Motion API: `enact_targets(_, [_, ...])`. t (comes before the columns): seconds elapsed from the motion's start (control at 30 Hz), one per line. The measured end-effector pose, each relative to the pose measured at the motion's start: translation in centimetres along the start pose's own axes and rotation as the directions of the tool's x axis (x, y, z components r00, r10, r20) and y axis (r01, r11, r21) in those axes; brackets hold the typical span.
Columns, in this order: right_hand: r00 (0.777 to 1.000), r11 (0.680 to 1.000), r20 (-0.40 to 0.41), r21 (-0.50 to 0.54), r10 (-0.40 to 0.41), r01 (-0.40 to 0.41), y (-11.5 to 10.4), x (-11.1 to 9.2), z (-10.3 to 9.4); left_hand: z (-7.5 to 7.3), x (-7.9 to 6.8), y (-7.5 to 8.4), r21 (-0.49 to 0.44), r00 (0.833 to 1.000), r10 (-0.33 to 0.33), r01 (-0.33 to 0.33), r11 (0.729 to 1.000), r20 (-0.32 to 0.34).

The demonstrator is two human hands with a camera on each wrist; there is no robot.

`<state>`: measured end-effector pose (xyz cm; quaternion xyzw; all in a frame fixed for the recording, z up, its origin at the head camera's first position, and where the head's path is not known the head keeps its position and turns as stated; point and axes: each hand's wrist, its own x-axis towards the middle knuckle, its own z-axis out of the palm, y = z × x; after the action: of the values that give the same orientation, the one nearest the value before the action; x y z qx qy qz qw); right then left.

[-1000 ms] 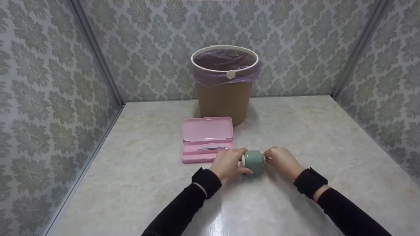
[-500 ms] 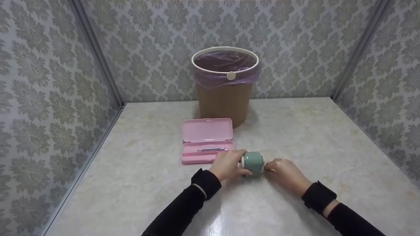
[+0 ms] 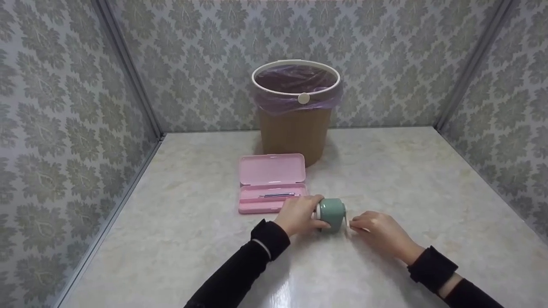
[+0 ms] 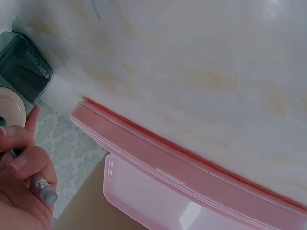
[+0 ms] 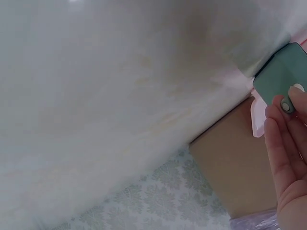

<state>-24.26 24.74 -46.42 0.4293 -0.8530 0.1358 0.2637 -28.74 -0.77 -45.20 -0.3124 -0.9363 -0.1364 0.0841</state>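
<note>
A green crank pencil sharpener (image 3: pixel 332 211) lies on the table in front of me, its crank side turned right. My left hand (image 3: pixel 299 216) grips it from the left. In the left wrist view, the fingers of that hand also hold a pencil (image 4: pixel 44 189), which points into the sharpener's round cream front (image 4: pixel 12 106); its grey end sticks out past the fingers. My right hand (image 3: pixel 381 233) is at the crank on the other side. The right wrist view has its thumb and fingers pinching the small green crank knob (image 5: pixel 287 106).
Just left of the sharpener, a pink pencil case (image 3: pixel 272 170) lies with its lid up. A pen (image 3: pixel 278 195) rests inside it. Behind stands a brown bin (image 3: pixel 293 132) with a purple liner (image 3: pixel 274 105). Patterned walls (image 3: pixel 205 64) enclose the table (image 3: pixel 171 256) at the back and sides.
My right hand has moved down and a little right, bringing the crank round to point downward. The left hand, sharpener and pencil case have stayed in place.
</note>
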Motion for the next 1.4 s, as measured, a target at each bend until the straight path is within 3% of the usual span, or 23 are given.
enact_targets(0.3, [0.998, 0.999, -0.059, -0.032, 0.010, -0.011, -0.1, 0.7, -1.2, 0.2, 0.1, -0.3, 0.022, 1.000, -0.001, 0.001, 1.000, -0.002])
enact_targets(0.57, [0.989, 0.997, -0.136, -0.047, 0.055, -0.062, 0.8, 2.7, -1.8, 0.1, 0.1, -0.5, 0.041, 1.000, 0.013, -0.012, 0.999, -0.028])
enact_targets(1.0, [0.980, 0.981, -0.072, -0.057, 0.183, -0.187, 2.0, 4.7, -1.0, 0.0, 0.1, -0.6, 0.036, 1.000, 0.003, -0.002, 0.999, -0.025])
enact_targets(1.13, [0.974, 0.971, -0.059, -0.085, 0.217, -0.222, 2.6, 5.0, 0.1, 0.2, 0.0, -0.4, 0.039, 0.999, 0.016, -0.014, 0.999, -0.031])
enact_targets(1.4, [0.952, 0.952, 0.042, -0.056, 0.304, -0.302, 3.1, 4.1, 2.3, 0.4, 0.1, -0.1, 0.025, 0.999, 0.028, -0.027, 0.999, -0.042])
